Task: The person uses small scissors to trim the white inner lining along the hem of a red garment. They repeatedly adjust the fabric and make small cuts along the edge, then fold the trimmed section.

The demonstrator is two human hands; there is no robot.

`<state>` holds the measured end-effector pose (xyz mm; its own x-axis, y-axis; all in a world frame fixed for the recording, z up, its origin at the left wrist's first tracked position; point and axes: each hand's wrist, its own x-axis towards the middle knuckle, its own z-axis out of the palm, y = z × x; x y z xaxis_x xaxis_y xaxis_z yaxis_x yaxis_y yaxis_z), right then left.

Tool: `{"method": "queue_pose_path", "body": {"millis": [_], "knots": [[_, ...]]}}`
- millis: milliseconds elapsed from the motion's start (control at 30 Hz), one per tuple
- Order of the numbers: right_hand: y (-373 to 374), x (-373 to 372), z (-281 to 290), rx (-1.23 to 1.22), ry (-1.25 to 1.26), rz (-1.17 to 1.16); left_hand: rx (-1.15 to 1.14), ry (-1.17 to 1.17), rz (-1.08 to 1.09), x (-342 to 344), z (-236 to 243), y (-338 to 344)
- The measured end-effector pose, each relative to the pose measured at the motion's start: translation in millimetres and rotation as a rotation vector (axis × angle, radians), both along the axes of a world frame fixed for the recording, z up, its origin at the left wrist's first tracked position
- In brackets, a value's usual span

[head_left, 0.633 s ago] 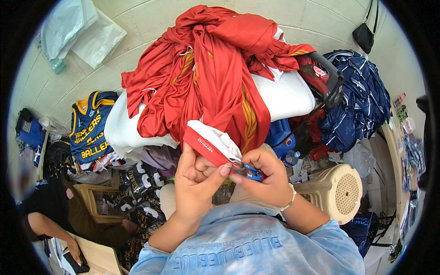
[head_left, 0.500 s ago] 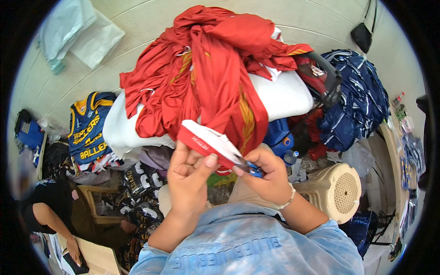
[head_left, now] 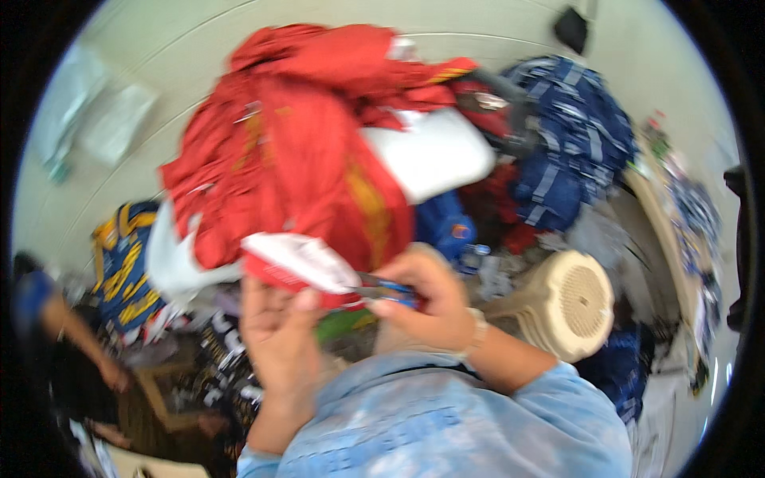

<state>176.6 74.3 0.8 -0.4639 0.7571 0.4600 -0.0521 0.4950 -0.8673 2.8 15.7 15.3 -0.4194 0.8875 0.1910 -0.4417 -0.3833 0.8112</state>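
Now in left hand [head_left: 280, 338], red-and-white cloth [head_left: 301, 263] beside snips [head_left: 397, 294] in right hand [head_left: 438, 307].

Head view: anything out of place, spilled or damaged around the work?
Crumpled clear plastic lies loose beside the beige plastic stool, looking like stray litter. The red-and-white fabric in the left hand shows no obvious damage, though blur hides fine detail.

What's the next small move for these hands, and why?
I'd probably steady the red-and-white fabric band with the left hand before closing the blue-handled snips: the right hand holds them right at the band's end, and blur hides whether they touch it or what lies between the blades.
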Motion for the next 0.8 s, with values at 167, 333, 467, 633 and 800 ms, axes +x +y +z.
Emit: {"method": "queue_pose_path", "body": {"millis": [167,333,467,633,800], "knots": [[-6,-5,4,0.206,-0.041,-0.032,0.031,-0.001,-0.073,-7,7,-4],[-1,-5,11,0.275,-0.119,-0.059,0.031,-0.004,-0.085,-2,10,-2],[-3,-8,13,0.267,-0.088,-0.07,0.025,0.016,-0.074,-5,10,-3],[-3,-11,15,0.295,-0.079,-0.086,0.024,0.037,-0.08,-3,10,-4],[0,-16,20,0.328,-0.058,-0.078,0.028,0.01,-0.121,-2,9,-4]]}}
